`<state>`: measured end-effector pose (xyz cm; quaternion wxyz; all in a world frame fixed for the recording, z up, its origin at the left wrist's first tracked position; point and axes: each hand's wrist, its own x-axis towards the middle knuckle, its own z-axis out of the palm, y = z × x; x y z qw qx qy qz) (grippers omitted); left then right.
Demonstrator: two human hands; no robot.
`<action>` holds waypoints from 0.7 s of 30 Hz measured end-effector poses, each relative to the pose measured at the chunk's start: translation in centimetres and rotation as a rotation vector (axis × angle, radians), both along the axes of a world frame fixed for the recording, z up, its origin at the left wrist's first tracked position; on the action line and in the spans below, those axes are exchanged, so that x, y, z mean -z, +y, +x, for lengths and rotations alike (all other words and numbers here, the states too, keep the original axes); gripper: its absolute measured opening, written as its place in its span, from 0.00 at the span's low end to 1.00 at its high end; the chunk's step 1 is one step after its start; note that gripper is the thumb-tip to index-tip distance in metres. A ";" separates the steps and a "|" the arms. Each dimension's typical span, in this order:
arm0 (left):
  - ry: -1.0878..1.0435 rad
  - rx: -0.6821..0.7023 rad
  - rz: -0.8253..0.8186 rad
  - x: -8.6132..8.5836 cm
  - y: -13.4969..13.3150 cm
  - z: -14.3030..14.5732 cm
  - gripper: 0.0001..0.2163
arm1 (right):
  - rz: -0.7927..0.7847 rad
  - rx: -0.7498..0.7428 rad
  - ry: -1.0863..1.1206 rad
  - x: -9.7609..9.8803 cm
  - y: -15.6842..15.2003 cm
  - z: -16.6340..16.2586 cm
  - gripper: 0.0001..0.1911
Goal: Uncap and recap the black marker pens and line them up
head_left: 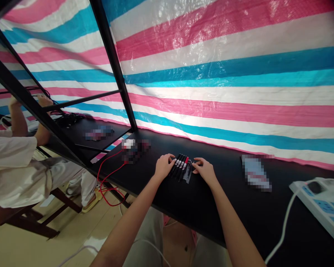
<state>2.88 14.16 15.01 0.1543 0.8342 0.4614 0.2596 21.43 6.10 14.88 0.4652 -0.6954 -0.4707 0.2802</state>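
Observation:
A row of black pens (pixel 178 167) lies side by side on the black tabletop (pixel 203 207), one showing a red part. At the row's right end are several thinner sticks like pen refills (pixel 188 171), some in what looks like a clear sleeve. My left hand (pixel 164 166) rests at the left end of the row, its bent fingertips touching the outermost pen. On the opposite side, my right hand (pixel 205 170) has thumb and forefinger apart, with the tips at the edge of the thin sticks. Neither hand is wrapped around a pen.
A blurred packet (pixel 256 173) and a white power strip (pixel 320 204) with a cable lie to the right. Red wires (pixel 100 178) hang off the table at left, beside blurred items. A black metal frame (pixel 115 63) separates me from another seated person (pixel 19 163). Striped sheeting (pixel 225 74) hangs behind.

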 end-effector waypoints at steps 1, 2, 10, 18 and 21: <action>-0.006 0.000 -0.005 0.0 0.0 0.0 0.09 | 0.007 -0.008 -0.003 0.1 0.0 0.0 0.13; -0.011 0.001 -0.008 0.0 0.0 0.0 0.09 | 0.014 -0.016 -0.010 0.3 0.1 0.0 0.14; -0.015 0.005 -0.001 0.1 0.1 0.0 0.07 | 0.011 -0.086 -0.021 0.8 0.2 0.4 0.17; -0.022 0.013 0.007 0.1 0.1 0.0 0.06 | 0.033 -0.132 -0.023 0.9 0.3 0.3 0.15; -0.017 0.026 0.003 0.1 0.1 0.0 0.07 | 0.050 -0.122 -0.020 1.0 0.4 0.1 0.14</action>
